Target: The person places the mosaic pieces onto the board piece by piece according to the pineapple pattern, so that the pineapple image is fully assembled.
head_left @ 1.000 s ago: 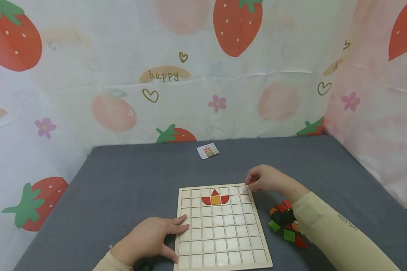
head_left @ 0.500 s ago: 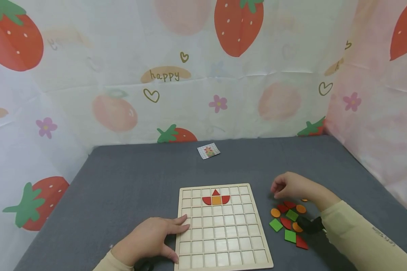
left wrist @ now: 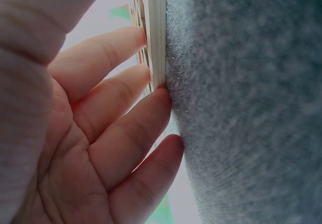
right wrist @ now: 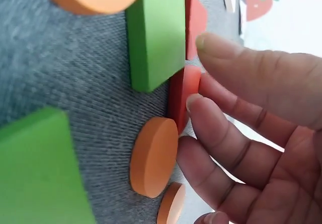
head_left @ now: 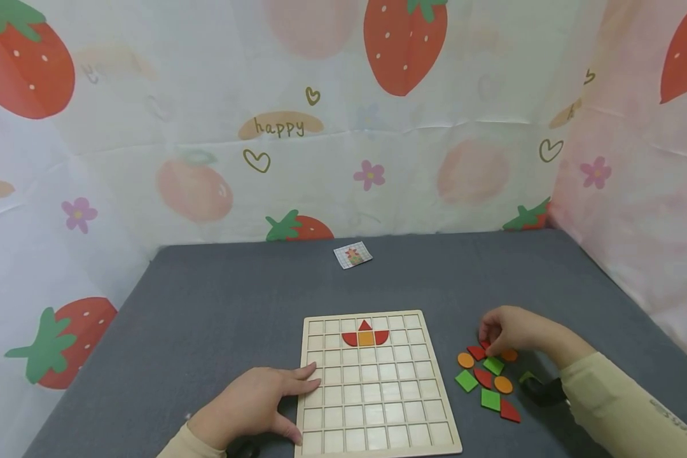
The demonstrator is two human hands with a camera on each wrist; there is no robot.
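Observation:
My left hand [head_left: 257, 401] rests its spread, fairly straight fingers on the left rim of a pale wooden grid board [head_left: 372, 423], thumb at the lower left corner. In the left wrist view the fingertips [left wrist: 162, 95] meet the board's edge [left wrist: 157, 38]. On the board a red triangle [head_left: 364, 326], an orange square [head_left: 366, 338] and red rounded pieces [head_left: 381, 337] form a small figure. My right hand [head_left: 518, 327] is over the loose pieces, its fingertips right at a red piece [right wrist: 184, 95] lying on the cloth, thumb apart from them.
Loose green squares [head_left: 490, 399], orange discs [head_left: 503, 385] and red pieces [head_left: 510, 411] lie right of the board. A small printed card [head_left: 352, 255] with a flower pattern lies at the back of the grey table [head_left: 235, 286]. Strawberry-print curtains [head_left: 206, 95] stand behind and beside it.
My right hand has moved from the board's top right corner rightward and down to the loose pieces, uncovering several of them. My left hand has stayed on the board.

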